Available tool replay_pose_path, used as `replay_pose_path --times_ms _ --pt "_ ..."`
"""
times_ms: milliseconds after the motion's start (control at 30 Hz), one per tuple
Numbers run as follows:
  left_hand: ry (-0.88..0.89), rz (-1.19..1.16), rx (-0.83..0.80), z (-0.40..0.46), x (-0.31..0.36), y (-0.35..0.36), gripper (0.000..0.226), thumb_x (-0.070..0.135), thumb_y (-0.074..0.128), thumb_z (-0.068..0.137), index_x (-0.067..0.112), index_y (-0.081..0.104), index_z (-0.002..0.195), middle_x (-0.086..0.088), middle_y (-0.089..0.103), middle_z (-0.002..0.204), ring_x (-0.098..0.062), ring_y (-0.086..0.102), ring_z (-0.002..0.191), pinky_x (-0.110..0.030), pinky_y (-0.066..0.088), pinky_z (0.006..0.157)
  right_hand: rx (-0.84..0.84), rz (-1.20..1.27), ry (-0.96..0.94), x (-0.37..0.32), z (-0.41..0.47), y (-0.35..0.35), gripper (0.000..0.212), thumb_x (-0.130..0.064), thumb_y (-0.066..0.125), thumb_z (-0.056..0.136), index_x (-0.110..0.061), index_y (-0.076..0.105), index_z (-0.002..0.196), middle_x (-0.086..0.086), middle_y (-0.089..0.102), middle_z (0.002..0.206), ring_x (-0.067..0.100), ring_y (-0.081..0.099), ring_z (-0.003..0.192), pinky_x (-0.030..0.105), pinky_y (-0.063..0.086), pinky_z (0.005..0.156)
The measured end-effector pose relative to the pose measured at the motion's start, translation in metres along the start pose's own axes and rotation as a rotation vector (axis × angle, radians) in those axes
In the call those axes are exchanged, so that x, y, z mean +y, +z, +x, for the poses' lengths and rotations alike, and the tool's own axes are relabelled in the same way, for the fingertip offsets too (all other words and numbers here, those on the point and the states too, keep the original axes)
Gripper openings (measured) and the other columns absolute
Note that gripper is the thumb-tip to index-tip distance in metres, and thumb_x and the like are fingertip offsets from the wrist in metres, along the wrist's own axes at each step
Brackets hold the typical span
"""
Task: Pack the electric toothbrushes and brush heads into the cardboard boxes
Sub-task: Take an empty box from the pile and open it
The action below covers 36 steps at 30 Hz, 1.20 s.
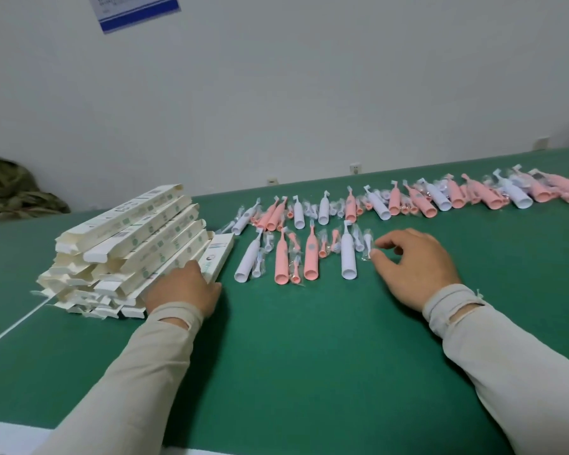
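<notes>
A stack of long white cardboard boxes with open end flaps lies at the left of the green table. My left hand rests on the near end of one box at the stack's right edge. Several pink and white electric toothbrushes and brush heads in clear wrappers lie in a near row and a long far row. My right hand pinches a wrapped white brush head at the near row's right end, beside a white toothbrush.
A white wall runs behind the table, with a blue-edged notice high up. A green camouflage cloth is heaped at the far left. A white line crosses the table's left part.
</notes>
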<state>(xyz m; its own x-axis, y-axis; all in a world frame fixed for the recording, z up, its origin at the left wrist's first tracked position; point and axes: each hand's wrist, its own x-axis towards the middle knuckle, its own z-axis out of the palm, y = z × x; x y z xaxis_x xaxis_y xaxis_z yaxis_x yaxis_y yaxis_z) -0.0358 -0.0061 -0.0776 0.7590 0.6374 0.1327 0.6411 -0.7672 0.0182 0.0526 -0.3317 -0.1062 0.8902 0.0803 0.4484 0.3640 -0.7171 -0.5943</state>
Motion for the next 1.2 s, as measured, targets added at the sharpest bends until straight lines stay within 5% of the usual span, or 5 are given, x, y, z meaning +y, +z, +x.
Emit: replay_pose_path --times_ms 267,433,700,900,1200 --pt "-0.037 -0.606 0.173 -0.015 -0.011 -0.010 0.034 0.046 0.065 0.085 0.022 0.047 0.101 -0.003 0.062 0.090 -0.027 0.061 0.078 -0.040 0.052 0.075 0.037 0.023 -0.013 -0.008 -0.002 -0.005 0.021 -0.039 0.062 0.091 -0.030 0.068 0.109 -0.013 0.063 0.107 0.015 0.054 0.103 0.033 0.046 0.091" --pt "0.223 -1.359 0.038 -0.047 0.048 -0.036 0.052 0.049 0.079 0.066 0.035 0.051 0.107 0.005 0.061 0.110 -0.020 0.068 0.086 -0.037 0.057 0.061 -0.036 0.688 0.019 -0.038 -0.012 -0.001 0.008 -0.028 0.064 0.094 -0.026 0.069 0.088 -0.015 0.072 0.082 0.002 0.066 0.072 0.016 0.050 0.066" --pt "0.828 -1.184 -0.209 -0.075 0.138 -0.018 0.060 0.019 0.080 0.078 0.027 0.050 0.130 0.008 0.066 0.120 -0.010 0.064 0.110 -0.032 0.056 0.089 -0.226 0.981 0.191 -0.050 -0.023 0.006 0.025 -0.018 0.054 0.101 -0.017 0.067 0.079 -0.008 0.072 0.071 0.007 0.065 0.061 0.025 0.053 0.058" --pt "0.467 -1.756 -0.573 -0.055 0.134 -0.008 0.060 0.037 0.066 0.082 0.009 0.056 0.135 -0.017 0.069 0.120 -0.025 0.062 0.093 -0.033 0.052 0.077 -0.315 0.974 0.396 -0.039 -0.013 0.002 0.030 -0.024 0.045 0.093 -0.010 0.071 0.092 0.009 0.077 0.097 0.025 0.064 0.081 0.047 0.050 0.079" --pt "0.360 -2.057 -0.691 -0.041 0.107 -0.003 0.064 0.049 0.069 0.080 0.009 0.059 0.129 -0.014 0.066 0.114 -0.034 0.063 0.102 -0.048 0.047 0.084 -0.606 0.998 0.387 -0.036 -0.017 -0.008 0.031 -0.020 0.052 0.100 -0.011 0.078 0.085 0.005 0.072 0.073 0.012 0.062 0.055 0.020 0.044 0.044"
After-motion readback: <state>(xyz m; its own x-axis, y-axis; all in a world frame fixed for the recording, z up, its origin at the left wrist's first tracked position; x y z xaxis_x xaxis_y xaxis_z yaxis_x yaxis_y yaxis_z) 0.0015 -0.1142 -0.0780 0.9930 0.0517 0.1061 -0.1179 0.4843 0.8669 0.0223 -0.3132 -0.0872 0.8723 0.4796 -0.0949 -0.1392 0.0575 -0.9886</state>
